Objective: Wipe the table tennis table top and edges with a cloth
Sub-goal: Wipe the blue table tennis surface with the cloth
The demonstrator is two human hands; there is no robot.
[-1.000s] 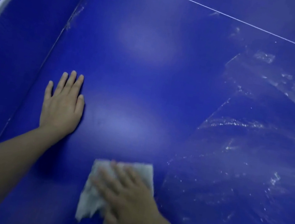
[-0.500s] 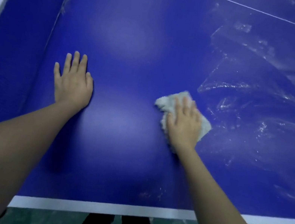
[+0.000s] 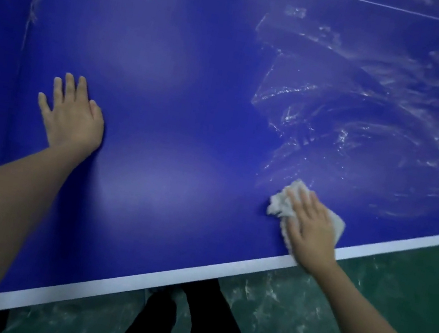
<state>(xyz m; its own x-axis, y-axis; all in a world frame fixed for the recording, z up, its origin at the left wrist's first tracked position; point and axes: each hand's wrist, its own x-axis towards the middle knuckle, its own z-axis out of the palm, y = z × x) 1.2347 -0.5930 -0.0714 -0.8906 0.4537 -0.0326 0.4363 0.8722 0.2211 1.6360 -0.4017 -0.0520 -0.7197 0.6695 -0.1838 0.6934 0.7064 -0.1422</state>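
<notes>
The right hand (image 3: 311, 229) presses a white cloth (image 3: 283, 204) flat-fingered onto the blue surface (image 3: 180, 100), just beside its white near edge (image 3: 163, 277). The left hand (image 3: 73, 114) rests flat, fingers spread, well apart. Wet streaks (image 3: 367, 119) gleam beyond the cloth; green floor (image 3: 301, 327) lies below.

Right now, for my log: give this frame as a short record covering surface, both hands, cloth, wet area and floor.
surface: blue table tennis table, white edge line along its near side
left hand: flat on the table, fingers spread, holding nothing
right hand: fingers straight, pressing the cloth down by the near edge
cloth: white, crumpled, mostly under the right hand
wet area: smeared streaks right of centre, beyond the cloth
floor: green, mottled
</notes>
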